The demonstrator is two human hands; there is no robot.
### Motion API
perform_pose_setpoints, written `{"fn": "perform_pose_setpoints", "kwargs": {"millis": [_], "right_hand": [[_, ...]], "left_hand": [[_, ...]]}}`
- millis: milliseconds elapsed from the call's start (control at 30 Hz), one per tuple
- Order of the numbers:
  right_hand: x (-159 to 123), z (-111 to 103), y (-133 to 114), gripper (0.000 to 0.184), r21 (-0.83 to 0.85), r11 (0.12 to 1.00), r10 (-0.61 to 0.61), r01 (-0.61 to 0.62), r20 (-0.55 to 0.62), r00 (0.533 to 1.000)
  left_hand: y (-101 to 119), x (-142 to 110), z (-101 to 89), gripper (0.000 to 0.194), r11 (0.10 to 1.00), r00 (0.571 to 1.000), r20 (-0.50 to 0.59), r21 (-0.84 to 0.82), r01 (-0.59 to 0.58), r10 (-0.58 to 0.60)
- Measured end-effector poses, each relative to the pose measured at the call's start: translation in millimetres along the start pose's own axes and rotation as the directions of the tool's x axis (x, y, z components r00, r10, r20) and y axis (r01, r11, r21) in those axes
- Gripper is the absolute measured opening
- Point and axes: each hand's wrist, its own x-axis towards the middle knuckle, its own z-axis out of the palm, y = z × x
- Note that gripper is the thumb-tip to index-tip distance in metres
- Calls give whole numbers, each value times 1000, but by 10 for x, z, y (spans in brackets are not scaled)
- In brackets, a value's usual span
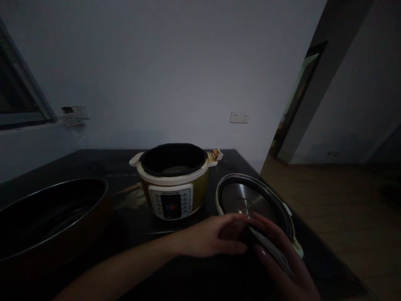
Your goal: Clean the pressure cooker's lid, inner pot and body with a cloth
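A flat dark thing with a grey edge (272,250) is held low at the front; its kind is too dark to make out. My right hand (290,261) is closed around it from the right. From the left, my left hand (213,236) reaches across, its fingers and thumb curved about the thing's upper left end. Just behind both hands lies a round pot lid (244,196), its metal inner side facing up and its near part covered by my fingers. The multicooker (175,184) stands open beyond my left forearm, with a dark inside and a button panel in front.
A large dark pan (53,225) stands on the left of the black table (138,255). The table's right edge runs beside the lid, with wooden floor (313,196) beyond. Behind is a pale wall with a double socket (239,118). The light is dim.
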Motion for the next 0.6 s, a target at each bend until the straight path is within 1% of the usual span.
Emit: {"fn": "perform_pose_setpoints", "kwargs": {"millis": [33, 67, 133, 167, 233, 300, 367, 433, 467, 533, 600], "right_hand": [[56, 201, -125, 44, 5, 999, -46, 46, 54, 997], [129, 380, -220, 42, 8, 993, -120, 120, 111, 987], [283, 664, -322, 39, 27, 975, -220, 219, 188, 957], [349, 773, -337, 37, 43, 969, -248, 244, 212, 945], [439, 945, -325, 37, 77, 966, -260, 249, 243, 934], [475, 1074, -290, 40, 118, 967, -249, 225, 281, 927], [480, 1175, -256, 49, 158, 967, -241, 199, 327, 914], [483, 1257, -240, 57, 172, 970, -225, 172, 368, 902], [488, 1291, -241, 57, 165, 972, -216, 164, 375, 902], [510, 1346, -268, 54, 141, 976, -207, 167, 359, 910], [538, 1386, -325, 48, 131, 973, -221, 189, 309, 925]], "left_hand": [[-23, -97, -27, 62, 998, 999, -48, -57, 2, -5], [-49, -185, -70, 58, 996, 993, -115, -84, -1, -8], [-89, -345, -186, 48, 997, 966, -258, -81, 4, -25], [-93, -421, -246, 43, 998, 946, -323, -69, 14, -36], [-66, -570, -352, 38, 999, 900, -435, -46, 21, -39], [-3, -714, -428, 39, 999, 846, -533, -35, 6, -24], [69, -847, -480, 41, 1000, 788, -616, -5, -29, 20], [130, -957, -521, 42, 997, 732, -678, 61, -42, 72], [154, -1002, -539, 43, 994, 706, -701, 104, -38, 100], [188, -1074, -572, 45, 984, 665, -734, 175, -13, 139], [212, -1125, -593, 49, 980, 636, -756, 198, -8, 158]]}}
